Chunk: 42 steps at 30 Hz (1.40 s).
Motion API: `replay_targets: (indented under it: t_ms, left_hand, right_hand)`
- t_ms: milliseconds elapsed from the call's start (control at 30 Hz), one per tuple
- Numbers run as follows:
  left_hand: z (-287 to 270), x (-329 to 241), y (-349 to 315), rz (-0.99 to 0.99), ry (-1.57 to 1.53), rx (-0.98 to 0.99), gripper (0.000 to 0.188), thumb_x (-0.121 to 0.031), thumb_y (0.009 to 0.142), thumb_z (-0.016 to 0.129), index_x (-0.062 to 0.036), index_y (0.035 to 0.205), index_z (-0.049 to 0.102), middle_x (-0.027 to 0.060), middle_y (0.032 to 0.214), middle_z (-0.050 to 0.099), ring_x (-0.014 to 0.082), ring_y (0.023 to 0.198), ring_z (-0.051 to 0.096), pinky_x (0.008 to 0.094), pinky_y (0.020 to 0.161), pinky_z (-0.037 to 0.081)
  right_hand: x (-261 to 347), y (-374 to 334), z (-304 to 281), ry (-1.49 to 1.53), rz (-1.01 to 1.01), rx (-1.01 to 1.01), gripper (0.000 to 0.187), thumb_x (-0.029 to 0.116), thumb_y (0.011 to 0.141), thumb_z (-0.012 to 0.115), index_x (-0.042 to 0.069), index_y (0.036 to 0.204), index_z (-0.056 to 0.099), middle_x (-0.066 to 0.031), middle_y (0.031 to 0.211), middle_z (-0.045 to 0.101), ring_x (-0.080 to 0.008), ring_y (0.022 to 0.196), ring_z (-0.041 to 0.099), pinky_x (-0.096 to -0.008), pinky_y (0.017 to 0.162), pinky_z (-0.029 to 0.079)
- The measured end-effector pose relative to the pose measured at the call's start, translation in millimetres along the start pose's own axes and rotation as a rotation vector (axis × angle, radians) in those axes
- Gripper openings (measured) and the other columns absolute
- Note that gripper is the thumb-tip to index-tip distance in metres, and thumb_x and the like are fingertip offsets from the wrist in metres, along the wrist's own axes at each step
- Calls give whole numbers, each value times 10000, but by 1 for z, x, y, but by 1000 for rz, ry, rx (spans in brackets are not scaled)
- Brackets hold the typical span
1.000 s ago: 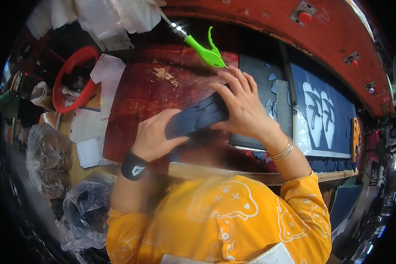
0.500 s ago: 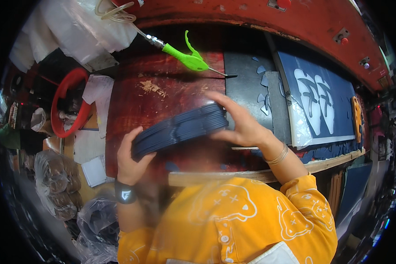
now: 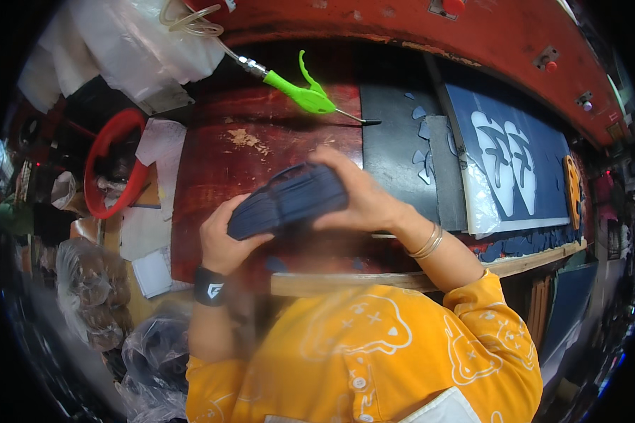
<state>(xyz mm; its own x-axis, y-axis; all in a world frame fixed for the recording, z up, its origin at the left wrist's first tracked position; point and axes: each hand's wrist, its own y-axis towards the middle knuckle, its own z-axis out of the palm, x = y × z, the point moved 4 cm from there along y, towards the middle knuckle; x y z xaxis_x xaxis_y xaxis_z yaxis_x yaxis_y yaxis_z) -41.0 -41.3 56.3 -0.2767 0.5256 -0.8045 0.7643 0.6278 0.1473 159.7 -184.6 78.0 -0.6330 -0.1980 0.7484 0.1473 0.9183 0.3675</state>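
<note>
L hand (image 3: 222, 236) + R hand (image 3: 363, 194) closer tog. vs. a moment ago; navy stack of thin cut pcs (image 3: 289, 201) spans less btwn them, handling cont'd. Both curled, gripping opp. ends; L reaches fwd, R slants in. Stack over red tabletop (image 3: 208, 162), contact unclear; green air blow gun (image 3: 300, 94) beyond.

Dark blue stack (image 3: 293, 202): centre, blurred, ends partly covered
Yellow shirt (image 3: 402, 377): cut off below
Red tub (image 3: 92, 176): contents unclear, left
</note>
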Motion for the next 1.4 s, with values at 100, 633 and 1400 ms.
replay_targets:
  t_ms: [100, 633, 1400]
  left_hand:
    - [-5, -7, 0, 254, 153, -126, 627, -145, 558, 881, -59, 1122, 622, 139, 1046, 647, 315, 986, 626, 378, 850, 509]
    - [-11, 2, -21, 255, 146, -79, 667, -405, 622, 831, -97, 1160, 586, 122, 1056, 634, 326, 989, 607, 424, 860, 487]
    - [-171, 69, -279, -27, 159, -845, 723, -395, 671, 813, -47, 1216, 489, 163, 1135, 540, 346, 1059, 539, 405, 894, 444]
  right_hand:
    - [1, 3, 0, 2, -3, 53, 774, 247, 661, 842, 14, 1282, 445, -203, 1271, 505, -369, 1220, 478, -405, 1040, 388]
    - [51, 38, 21, -530, -25, 396, 492, 199, 628, 818, 73, 1024, 555, -154, 883, 649, -364, 790, 647, -443, 686, 505]
    - [218, 99, 237, -107, -255, 1206, 702, 104, 667, 787, 8, 1291, 479, -213, 1027, 661, -322, 950, 666, -384, 832, 509]
